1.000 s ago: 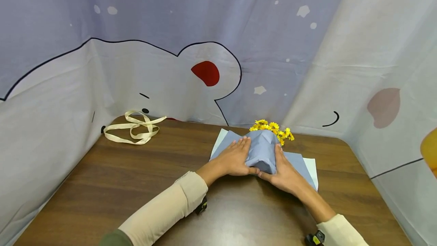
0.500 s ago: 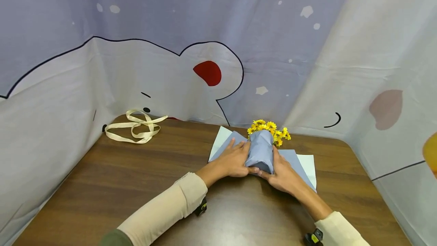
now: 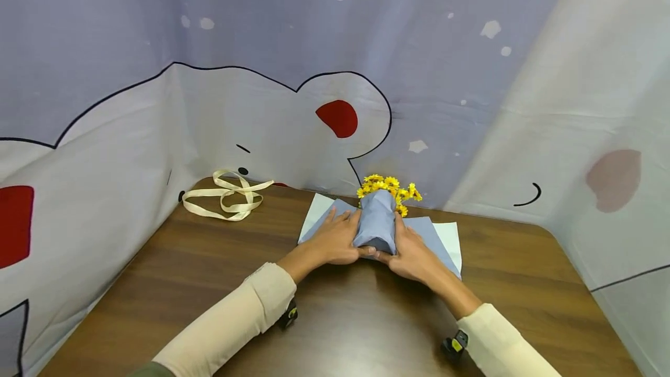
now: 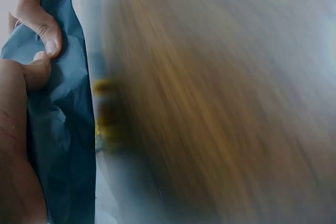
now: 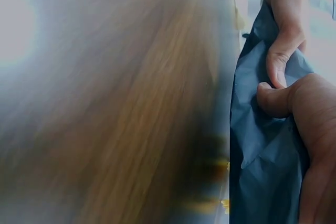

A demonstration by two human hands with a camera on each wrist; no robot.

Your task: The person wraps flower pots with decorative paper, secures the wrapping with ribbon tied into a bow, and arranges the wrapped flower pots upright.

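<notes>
Head view: where is the blue-grey wrapping paper [image 3: 376, 220]?

On the wooden table [image 3: 335, 319], its middle raised into a rounded, crumpled hump and its flat corners spreading to both sides.

And the left hand [image 3: 337, 240]?

It rests along the left side of the wrapping paper's raised middle, fingers stretched out and spread.

The right hand [image 3: 412, 252]?

It lies against the right side of that raised middle, fingers extended too. Both wrist views show the thumbs [image 5: 274, 99] pressing on the paper; their tips meet or nearly meet, I cannot tell which.

What else is around the paper?

Yellow daisy-like flowers [image 3: 391, 182] stick out past its far end. Under it, a pale sheet [image 3: 450, 238] shows a corner on either side. A cream ribbon [image 3: 217, 192] lies in loose loops well to the left of it, and a printed curtain [image 3: 419, 74] hangs behind it.

Nearer the person?

Beige sleeves [image 3: 225, 319], on the near side of the paper, with a small black device [image 3: 457, 344] at each cuff.
</notes>
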